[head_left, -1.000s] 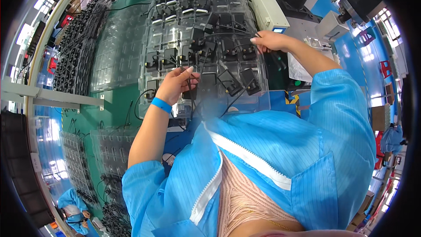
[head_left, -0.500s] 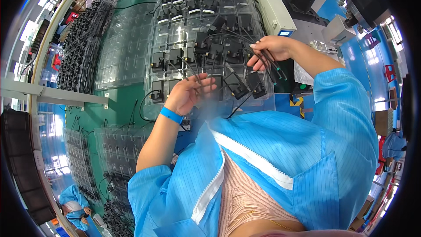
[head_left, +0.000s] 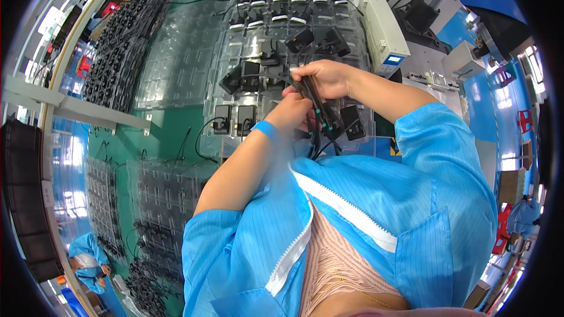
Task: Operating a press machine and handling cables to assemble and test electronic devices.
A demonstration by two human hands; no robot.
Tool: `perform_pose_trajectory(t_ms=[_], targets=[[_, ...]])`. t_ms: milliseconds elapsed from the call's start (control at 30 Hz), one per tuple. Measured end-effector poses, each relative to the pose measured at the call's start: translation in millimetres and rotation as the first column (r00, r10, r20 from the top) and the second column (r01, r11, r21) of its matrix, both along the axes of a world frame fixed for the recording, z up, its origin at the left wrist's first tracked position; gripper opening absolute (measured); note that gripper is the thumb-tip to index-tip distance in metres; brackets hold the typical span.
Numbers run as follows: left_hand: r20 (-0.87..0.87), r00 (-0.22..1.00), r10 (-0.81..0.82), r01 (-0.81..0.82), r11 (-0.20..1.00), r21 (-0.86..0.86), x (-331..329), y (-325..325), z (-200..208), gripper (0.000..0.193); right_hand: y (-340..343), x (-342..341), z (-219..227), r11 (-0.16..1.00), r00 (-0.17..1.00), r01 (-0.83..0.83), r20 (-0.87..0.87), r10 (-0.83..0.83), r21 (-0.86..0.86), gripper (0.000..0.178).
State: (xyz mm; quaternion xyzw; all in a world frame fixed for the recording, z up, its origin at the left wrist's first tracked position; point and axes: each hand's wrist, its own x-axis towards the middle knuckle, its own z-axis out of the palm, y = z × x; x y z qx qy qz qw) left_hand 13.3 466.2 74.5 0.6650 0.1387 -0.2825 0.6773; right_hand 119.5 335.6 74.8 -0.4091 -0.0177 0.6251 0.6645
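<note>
In front of me, black power adapters (head_left: 270, 53) with attached cables sit in a clear plastic tray (head_left: 214, 88). My right hand (head_left: 328, 78) is closed around a bunch of black cables (head_left: 311, 97), whose green-tipped ends hang down toward me. Just below and to the left, my left hand (head_left: 292, 110) is closed on the same bunch, its fingertips partly hidden. Several adapters lie tilted out of line, and one adapter (head_left: 352, 122) rests at the tray's near right corner. Two more adapters stand in the near left pockets.
A cream box-shaped instrument (head_left: 382, 35) with a small lit display stands right of the tray. Empty clear trays (head_left: 176, 58) lie on the green bench (head_left: 176, 120) to the left. Farther left are stacked filled trays (head_left: 120, 53), and a metal bar (head_left: 100, 114) crosses there.
My left hand has moved right and up to meet my right hand, which has shifted left. The cables are now gathered in one bunch. Several adapters have been pulled askew.
</note>
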Motion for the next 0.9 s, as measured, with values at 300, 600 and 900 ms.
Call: perform_pose_trajectory(t_ms=[300,600,900], targets=[[0.713,0.694,0.106,-0.576,0.676,0.460,-80,74,10,0.037,-7,16,18,0.979,0.983,0.182,-0.019,-0.181,0.093,0.016],[0.408,0.900,0.156,-0.412,0.611,0.676,-160,147,-38,0.043,-2,17,29,0.969,0.969,0.245,0.032,-0.245,0.007,0.016],[0.303,0.865,0.400,-0.373,0.916,-0.144,-144,31,-42,0.031,7,33,37,0.978,0.978,0.207,0.020,-0.206,-0.025,0.017]])
